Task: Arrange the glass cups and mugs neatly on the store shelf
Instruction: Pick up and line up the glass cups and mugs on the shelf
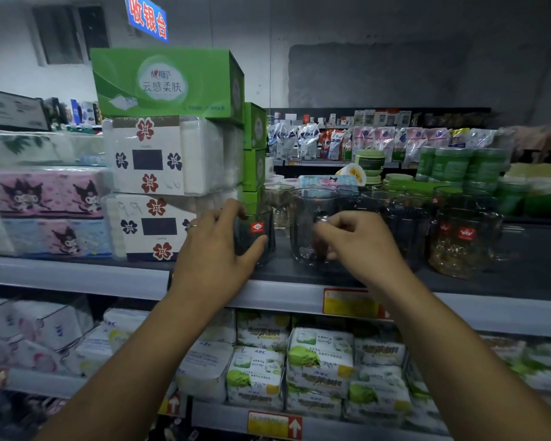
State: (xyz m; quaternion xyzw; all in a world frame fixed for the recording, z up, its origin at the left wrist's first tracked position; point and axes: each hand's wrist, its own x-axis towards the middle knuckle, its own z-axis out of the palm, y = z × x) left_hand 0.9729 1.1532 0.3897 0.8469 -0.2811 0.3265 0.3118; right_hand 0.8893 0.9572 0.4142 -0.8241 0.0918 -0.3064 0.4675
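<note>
– Glassware first: where is it, and who has hold of what?

– Centre of the frame, on the dark grey metal shelf [522,275]. The left hand [213,249] wraps a small clear glass cup with a red sticker [256,240], thumb in front and fingers round the back. The right hand [360,246] has its fingers curled at the side of a tall clear glass mug [309,218], pinching what looks like its handle. Both pieces stand upright, near each other but apart.

– What could go wrong from here?

– Knocks, I'd say. More clear glass tumblers [379,198] crowd behind, and clear glass mugs with red labels [465,246] stand right of centre. Slide the tall mug that way too fast and glass strikes glass, so something may chip or topple.

– And on the left?

– White tissue packs printed with red and dark flowers [150,227] sit just beside the cup. They're soft, but pushing into them could tilt it.

– The edge?

– Both pieces stand near the shelf's front lip. A careless pull towards the bottom of the frame could send one over. That handle pinch also looks thin, and a lifted mug might swing.
</note>
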